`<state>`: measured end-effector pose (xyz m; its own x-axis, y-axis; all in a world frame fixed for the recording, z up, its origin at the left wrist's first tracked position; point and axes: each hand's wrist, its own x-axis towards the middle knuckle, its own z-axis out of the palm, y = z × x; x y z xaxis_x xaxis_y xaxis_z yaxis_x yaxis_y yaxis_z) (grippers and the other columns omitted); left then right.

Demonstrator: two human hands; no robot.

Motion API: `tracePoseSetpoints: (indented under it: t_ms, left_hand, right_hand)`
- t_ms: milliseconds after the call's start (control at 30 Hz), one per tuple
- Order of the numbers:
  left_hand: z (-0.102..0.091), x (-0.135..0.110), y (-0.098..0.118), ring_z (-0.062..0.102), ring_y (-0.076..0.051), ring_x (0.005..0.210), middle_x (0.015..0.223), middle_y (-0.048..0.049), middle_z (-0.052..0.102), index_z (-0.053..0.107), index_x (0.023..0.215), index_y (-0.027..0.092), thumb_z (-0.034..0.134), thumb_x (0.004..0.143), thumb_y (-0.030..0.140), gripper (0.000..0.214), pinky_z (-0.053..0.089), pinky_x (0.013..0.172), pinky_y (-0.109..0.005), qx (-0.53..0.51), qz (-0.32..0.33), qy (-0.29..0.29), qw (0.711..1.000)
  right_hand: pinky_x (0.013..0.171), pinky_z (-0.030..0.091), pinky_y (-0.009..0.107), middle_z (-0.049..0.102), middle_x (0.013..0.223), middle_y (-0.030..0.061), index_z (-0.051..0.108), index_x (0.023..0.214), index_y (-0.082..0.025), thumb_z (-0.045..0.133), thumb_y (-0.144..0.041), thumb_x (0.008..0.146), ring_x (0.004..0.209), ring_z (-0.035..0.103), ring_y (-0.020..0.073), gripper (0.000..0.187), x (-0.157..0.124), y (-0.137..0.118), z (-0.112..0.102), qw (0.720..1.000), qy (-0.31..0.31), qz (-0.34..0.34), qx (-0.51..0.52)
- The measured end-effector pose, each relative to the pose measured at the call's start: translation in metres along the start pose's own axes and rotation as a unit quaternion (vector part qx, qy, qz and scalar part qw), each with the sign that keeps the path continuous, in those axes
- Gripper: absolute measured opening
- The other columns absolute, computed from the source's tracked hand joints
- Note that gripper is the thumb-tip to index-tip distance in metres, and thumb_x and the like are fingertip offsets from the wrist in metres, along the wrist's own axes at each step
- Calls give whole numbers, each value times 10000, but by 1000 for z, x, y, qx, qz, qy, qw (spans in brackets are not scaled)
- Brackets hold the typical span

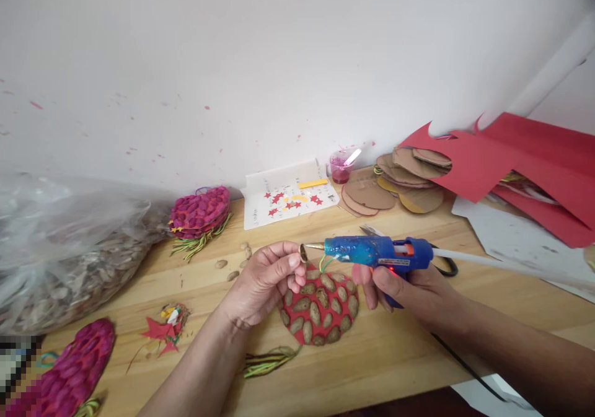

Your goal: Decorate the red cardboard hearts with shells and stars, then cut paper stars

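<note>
Peanut shell, probably light and brittle, best held gently by its edges, sits pinched in my left hand at nine o'clock from the glue gun my right hand grips.

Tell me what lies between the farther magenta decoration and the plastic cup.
The head view shows a white sheet, with small red stars and a yellow strip on it, between the farther magenta decoration and the plastic cup.
</note>
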<state>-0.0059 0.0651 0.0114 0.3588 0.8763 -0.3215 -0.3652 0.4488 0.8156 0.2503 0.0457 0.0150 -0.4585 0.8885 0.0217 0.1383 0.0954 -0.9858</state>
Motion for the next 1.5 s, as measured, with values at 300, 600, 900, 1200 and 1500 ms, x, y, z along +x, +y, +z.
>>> tracePoseSetpoints:
  t_ms: [300,600,900,1200,1500]
  left_hand:
    - [-3,0,-2,580,-57,508,626,3,647,690,832,127,860,716,301,270,442,480,-138,11,8,-11,1000]
    - [-1,-1,-2,596,-63,504,623,-1,661,694,820,128,867,706,293,265,455,472,-134,5,6,-11,1000]
    - [-1,-1,-3,611,-72,503,611,-3,665,670,785,124,875,693,289,279,461,462,-134,-3,4,-13,1000]
    - [-1,-2,-4,607,-70,496,609,1,660,663,805,127,875,694,290,290,449,463,-136,-7,2,-18,1000]
    - [-1,0,-3,598,-68,491,603,2,651,681,827,117,880,686,304,307,440,457,-138,-2,1,-16,1000]
  right_hand:
    - [511,435,295,647,657,60,610,706,-207,489,-589,952,579,578,171,470,1,1,0,1000,-17,-6,-13]
    - [514,431,295,615,660,46,621,744,-218,474,-540,975,590,560,170,422,2,0,2,999,-23,-24,-12]
    - [515,425,282,614,644,43,622,757,-191,475,-532,980,567,542,151,433,1,5,1,999,-20,-35,-18]
    - [512,418,268,611,621,33,612,719,-189,481,-505,987,558,543,139,435,2,5,1,999,-8,-44,-19]
    - [555,449,291,640,627,46,613,702,-191,488,-549,968,587,589,160,463,3,2,1,999,4,-19,-30]
